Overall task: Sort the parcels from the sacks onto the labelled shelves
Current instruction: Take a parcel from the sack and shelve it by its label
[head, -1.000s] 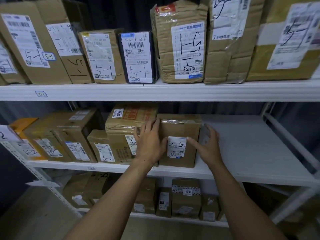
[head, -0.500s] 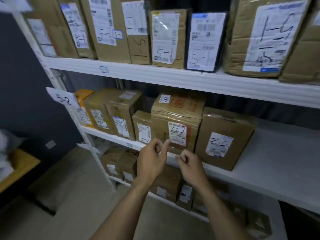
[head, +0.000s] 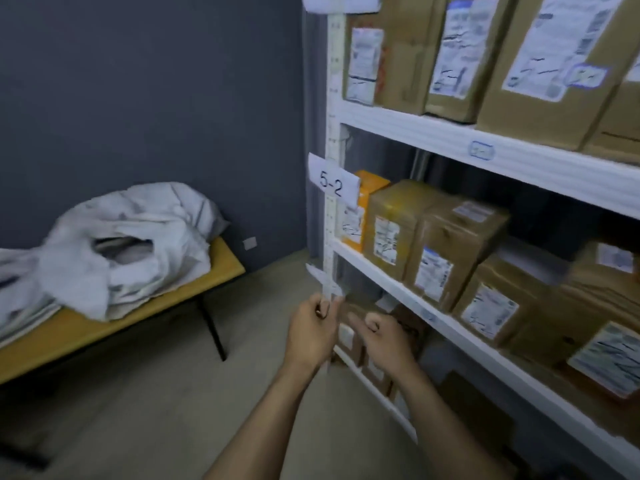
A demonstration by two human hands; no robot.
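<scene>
The left hand (head: 313, 329) hangs in front of the shelf upright (head: 334, 81), fingers loosely curled and holding nothing so far as the blur lets one judge; whether it touches that post cannot be told; the right hand (head: 384, 337) sits just beside it, likewise empty, forefinger part-stretched toward the left and the other fingers folded in; both are low, in front of the rack's left end, where the tag reading 5-2 (head: 333, 184) sticks out from the upright; the parcels (head: 391, 230) already standing on the middle shelf (head: 367, 268) stand in a row along its front edge, labels facing out, and none is in either hand; the sacks (head: 138, 237) lie well apart from both hands, off to the left and farther away, heaped on the right end of the yellow desk (head: 225, 268) and reaching close to its far right corner; the heap runs lengthwise along the desk toward its left end, with one dark opening showing near the middle, turned up and toward the viewer; what is inside is not visible; the left hand is the nearer of the two, so the next reach probably goes leftward and away from the rack, across open floor, with the left hand likely first to the sack's mouth.
</scene>
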